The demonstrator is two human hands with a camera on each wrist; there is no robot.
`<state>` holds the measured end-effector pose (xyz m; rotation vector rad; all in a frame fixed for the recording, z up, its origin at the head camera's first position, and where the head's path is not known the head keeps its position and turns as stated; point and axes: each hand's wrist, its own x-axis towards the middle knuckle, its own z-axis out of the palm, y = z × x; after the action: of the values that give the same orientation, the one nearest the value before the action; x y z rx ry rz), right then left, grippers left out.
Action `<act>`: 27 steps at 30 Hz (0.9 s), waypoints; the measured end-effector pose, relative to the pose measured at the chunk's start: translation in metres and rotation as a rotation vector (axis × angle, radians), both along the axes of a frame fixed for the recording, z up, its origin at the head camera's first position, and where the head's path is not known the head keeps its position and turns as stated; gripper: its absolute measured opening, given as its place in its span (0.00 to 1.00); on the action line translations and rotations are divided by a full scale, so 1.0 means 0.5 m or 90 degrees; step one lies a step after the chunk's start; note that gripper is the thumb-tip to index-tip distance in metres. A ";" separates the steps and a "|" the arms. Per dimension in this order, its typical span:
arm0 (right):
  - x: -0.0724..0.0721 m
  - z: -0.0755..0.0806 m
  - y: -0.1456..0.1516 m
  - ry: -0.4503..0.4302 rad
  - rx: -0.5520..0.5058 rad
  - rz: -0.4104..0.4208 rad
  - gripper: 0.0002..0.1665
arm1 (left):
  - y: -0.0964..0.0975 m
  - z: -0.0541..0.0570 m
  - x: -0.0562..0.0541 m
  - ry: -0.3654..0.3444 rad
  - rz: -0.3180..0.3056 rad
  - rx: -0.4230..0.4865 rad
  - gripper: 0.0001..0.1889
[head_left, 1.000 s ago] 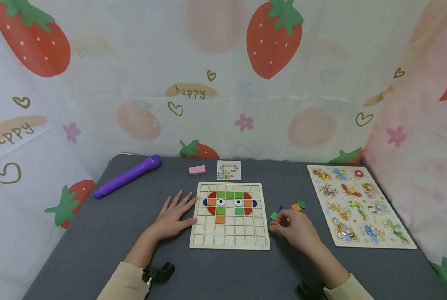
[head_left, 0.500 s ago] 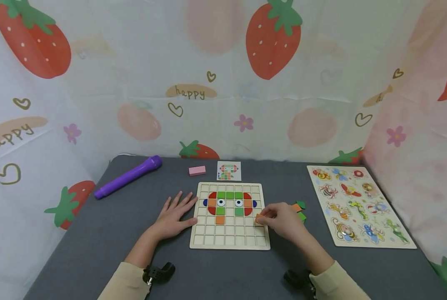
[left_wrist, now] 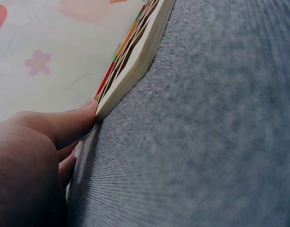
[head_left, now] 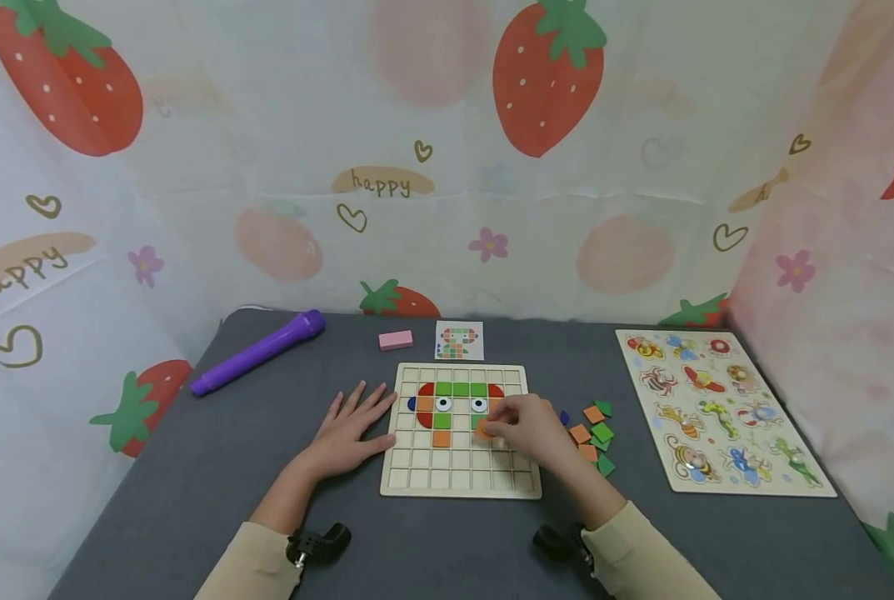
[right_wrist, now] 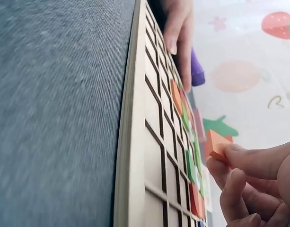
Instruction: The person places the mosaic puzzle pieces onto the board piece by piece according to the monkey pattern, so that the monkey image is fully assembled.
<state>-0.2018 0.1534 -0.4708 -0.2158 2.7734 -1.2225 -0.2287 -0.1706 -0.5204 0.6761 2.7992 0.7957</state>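
A wooden grid board (head_left: 461, 482) lies on the dark cloth, with red, green, orange, blue and eye-patterned tiles set in its upper cells. Between thumb and forefinger my right hand (head_left: 525, 425) pinches an orange square tile (right_wrist: 216, 144), held over the board below the right eye tile. The right wrist view shows that tile raised off the grid. My left hand (head_left: 347, 435) lies with spread, straight fingers along the board's left edge; in the left wrist view its thumb (left_wrist: 71, 124) touches the board's corner. Part of the right side of the pattern is hidden behind my right hand.
Loose orange and green tiles (head_left: 595, 433) lie right of the board, with a blue piece (head_left: 564, 417) near them. Behind it are a pattern card (head_left: 459, 341) and a pink block (head_left: 396, 340). A purple marker (head_left: 259, 354) lies back left, an insect puzzle board (head_left: 724, 412) at right.
My right hand has picked up an orange tile from the loose pile and carried it left over the board. My left hand has stayed in place.
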 end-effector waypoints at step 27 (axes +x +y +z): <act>-0.013 -0.030 -0.071 0.033 0.114 0.055 0.04 | 0.000 -0.008 -0.006 -0.004 0.002 0.000 0.40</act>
<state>-0.2084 0.1178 -0.4858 -0.3521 2.8627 -0.9551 -0.2317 -0.1707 -0.5243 0.6680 2.7958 0.7979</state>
